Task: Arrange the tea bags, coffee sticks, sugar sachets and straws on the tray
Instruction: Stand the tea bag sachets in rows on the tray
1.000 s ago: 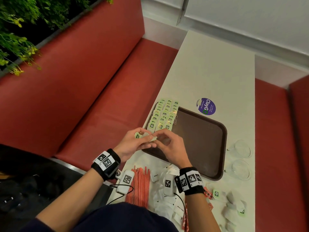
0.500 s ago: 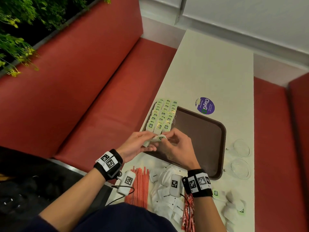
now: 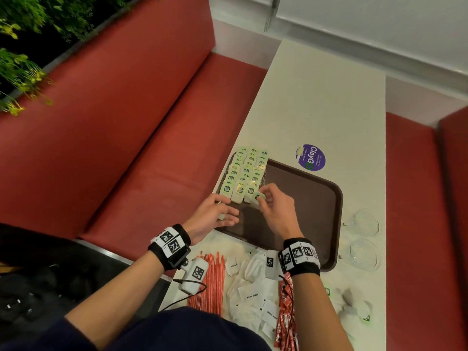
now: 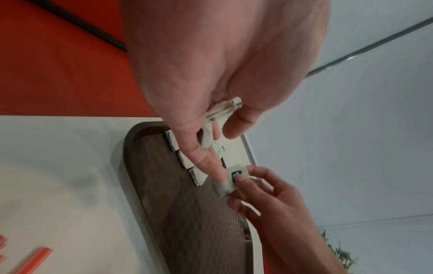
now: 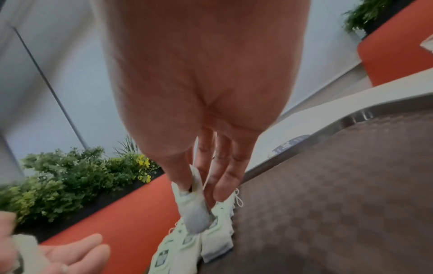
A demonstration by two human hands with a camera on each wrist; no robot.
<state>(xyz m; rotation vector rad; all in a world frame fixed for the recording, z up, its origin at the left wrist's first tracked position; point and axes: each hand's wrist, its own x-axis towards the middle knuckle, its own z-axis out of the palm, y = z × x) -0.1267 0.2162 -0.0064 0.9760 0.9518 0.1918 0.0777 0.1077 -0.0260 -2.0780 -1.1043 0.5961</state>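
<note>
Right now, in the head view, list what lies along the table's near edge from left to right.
Red straws → white sugar sachets → red coffee sticks → loose tea bags.

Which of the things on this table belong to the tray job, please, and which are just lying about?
For the job:
- brown plastic tray
- green-labelled tea bags in rows
- tea bag in the right hand
- red-striped straws
- white sugar sachets
- red coffee sticks

Lying about:
- two clear glass cups
- purple round sticker
</note>
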